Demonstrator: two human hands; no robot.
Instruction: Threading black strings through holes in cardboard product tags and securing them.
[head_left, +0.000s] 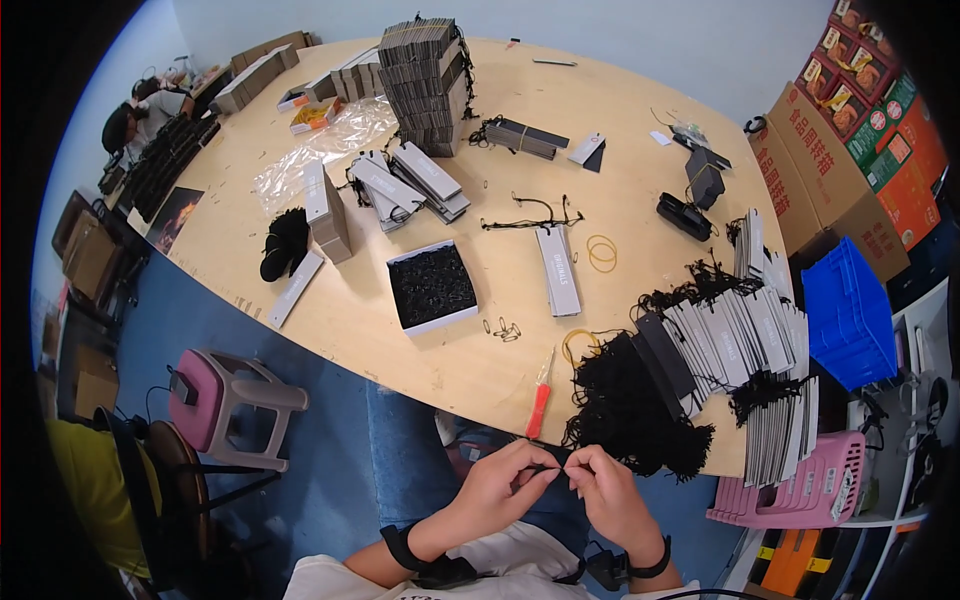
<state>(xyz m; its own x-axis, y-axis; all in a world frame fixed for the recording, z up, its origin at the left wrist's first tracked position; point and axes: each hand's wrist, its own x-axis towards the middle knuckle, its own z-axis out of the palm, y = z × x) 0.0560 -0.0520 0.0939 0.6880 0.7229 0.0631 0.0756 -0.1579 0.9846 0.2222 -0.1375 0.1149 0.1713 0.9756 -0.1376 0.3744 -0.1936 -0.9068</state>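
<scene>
Just off the table's near edge, my left hand and my right hand face each other, thumb and fingertips pinched together. Between them is a short stretch of thin black cord, mostly hidden by the fingers. Beyond my hands lies an orange-handled pointed tool. A heap of black cords spreads to the right. Beside it, many grey printed tags lie fanned out, some with black strings. A small stack of grey tags lies mid-table.
A white box holds small black pieces. Farther back rises a tall banded stack of tags. Rubber bands lie mid-table. A blue crate and pink basket stand at the right, a pink stool at the left.
</scene>
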